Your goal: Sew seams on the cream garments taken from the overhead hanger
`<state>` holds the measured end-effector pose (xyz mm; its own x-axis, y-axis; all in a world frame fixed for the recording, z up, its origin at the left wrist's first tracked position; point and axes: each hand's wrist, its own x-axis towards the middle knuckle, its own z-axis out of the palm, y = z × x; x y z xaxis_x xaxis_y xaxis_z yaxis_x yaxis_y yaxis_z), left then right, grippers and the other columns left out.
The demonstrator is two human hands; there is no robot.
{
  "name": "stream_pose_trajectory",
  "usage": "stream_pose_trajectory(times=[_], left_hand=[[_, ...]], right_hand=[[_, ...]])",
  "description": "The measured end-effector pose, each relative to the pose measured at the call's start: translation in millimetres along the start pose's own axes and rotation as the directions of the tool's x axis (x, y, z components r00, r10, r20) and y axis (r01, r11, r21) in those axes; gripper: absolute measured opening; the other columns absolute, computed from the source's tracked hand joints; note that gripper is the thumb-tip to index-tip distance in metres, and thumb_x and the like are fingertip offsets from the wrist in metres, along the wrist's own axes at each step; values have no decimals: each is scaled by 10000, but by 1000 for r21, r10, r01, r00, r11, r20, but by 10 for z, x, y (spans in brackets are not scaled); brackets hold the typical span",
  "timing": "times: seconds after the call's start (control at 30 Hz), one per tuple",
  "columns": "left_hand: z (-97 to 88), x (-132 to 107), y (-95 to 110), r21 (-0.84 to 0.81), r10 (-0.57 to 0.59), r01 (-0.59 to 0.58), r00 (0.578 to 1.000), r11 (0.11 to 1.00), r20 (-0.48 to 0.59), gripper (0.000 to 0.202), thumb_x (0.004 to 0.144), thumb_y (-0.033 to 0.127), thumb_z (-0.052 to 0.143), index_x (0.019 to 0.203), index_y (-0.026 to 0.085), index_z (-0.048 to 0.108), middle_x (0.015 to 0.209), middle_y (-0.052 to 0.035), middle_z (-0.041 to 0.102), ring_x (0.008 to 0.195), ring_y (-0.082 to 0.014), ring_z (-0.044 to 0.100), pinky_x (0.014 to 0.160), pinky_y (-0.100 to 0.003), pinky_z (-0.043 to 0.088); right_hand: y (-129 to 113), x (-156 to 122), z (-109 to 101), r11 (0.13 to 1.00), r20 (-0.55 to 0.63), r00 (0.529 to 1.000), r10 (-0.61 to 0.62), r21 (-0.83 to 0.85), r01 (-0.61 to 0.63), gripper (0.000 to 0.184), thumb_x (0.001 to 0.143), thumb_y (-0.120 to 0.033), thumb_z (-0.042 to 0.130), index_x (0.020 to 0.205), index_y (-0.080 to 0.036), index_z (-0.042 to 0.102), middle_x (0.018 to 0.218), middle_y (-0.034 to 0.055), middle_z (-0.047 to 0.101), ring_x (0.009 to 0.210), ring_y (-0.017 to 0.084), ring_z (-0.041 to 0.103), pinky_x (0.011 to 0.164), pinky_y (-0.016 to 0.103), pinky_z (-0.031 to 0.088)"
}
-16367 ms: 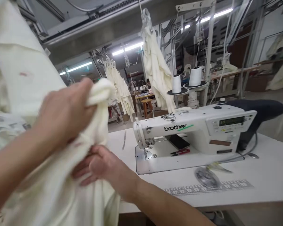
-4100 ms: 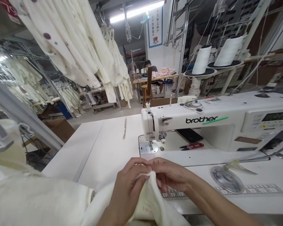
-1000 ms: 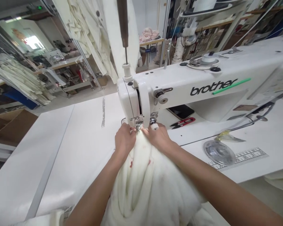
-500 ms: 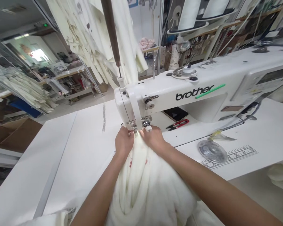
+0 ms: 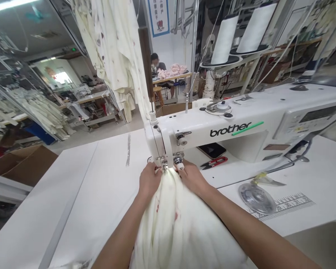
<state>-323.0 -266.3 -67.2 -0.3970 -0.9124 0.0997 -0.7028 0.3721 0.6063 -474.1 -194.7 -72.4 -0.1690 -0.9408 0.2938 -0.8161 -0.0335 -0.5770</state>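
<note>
A cream garment [image 5: 173, 228] with small red marks lies bunched on the white table [image 5: 95, 186], running from my lap up to the needle of a white Brother sewing machine [image 5: 235, 129]. My left hand [image 5: 149, 179] presses the cloth down just left of the presser foot [image 5: 164, 164], fingers closed on the fabric edge. On the right side of the foot my right hand [image 5: 192, 177] holds the same cloth against the machine bed. The fingertips of both hands are partly hidden under the machine head.
Red thread snips [image 5: 214, 162] and a dark phone [image 5: 212, 150] lie under the machine arm. A clear plastic disc [image 5: 257, 193] sits by a printed ruler [image 5: 288, 203]. Two thread cones [image 5: 239, 33] stand behind. Cream garments [image 5: 114, 48] hang overhead. A seated person [image 5: 156, 65] works far back.
Both hands stay at the presser foot holding the garment. The camera has tilted up a little, so the machine and hands sit lower in view.
</note>
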Motion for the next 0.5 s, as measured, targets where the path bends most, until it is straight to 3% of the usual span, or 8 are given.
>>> stream_pose_trajectory(times=[0.4,0.5], left_hand=[[-22,-2,-8,-54,-5,8,999,999,50,144,777,259,457,795,175,573,852,-46,650,814,-188,587,707,-279,415],[-16,10,-16,-72,17,-12,998,997,58,147,768,240,460,816,179,585,884,-44,654,833,-187,586,735,-287,417]], right_hand=[[-26,0,-14,996,16,999,28,80,-29,350,921,-271,191,777,-191,501,750,37,556,686,180,512,605,257,362],[-64,-13,-37,995,43,999,27,95,-31,307,900,-369,304,754,-196,512,703,17,574,653,176,535,573,246,366]])
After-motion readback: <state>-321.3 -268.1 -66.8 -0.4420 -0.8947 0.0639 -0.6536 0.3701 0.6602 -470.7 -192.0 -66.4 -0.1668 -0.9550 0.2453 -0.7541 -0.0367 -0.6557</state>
